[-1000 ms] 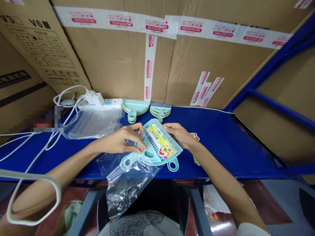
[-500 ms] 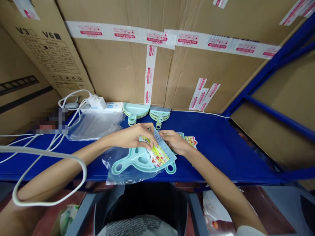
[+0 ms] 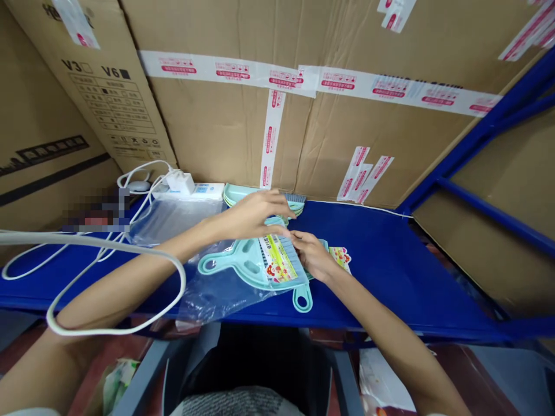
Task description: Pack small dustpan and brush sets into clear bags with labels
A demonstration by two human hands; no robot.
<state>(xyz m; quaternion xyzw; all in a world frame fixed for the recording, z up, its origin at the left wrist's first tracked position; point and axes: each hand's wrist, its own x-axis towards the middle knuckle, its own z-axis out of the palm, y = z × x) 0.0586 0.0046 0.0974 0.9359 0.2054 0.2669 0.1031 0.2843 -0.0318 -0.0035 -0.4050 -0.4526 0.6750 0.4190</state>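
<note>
- Left hand [image 3: 249, 216] now off the label [image 3: 280, 263], leaving it exposed — fingers parted wide.
- Right hand [image 3: 318, 259] at right edge of dustpan [image 3: 240, 259]; can't tell its grip.
- Dustpan: mid-frame, over plastic bag [image 3: 212, 303].

Lg cardboard panel [image 3: 217, 127] stood behind blue tbl [image 3: 390, 260], w/ white-&-red tape [image 3: 203, 69] across it. Box [image 3: 117, 101] printed V3/V6 stood on its L. White adapter [image 3: 181, 183] sat by pwr strip [image 3: 211, 189]; white cable [image 3: 113, 332] looped nr front-L. Blue metal bar [image 3: 496, 214] ran on R side.
</note>
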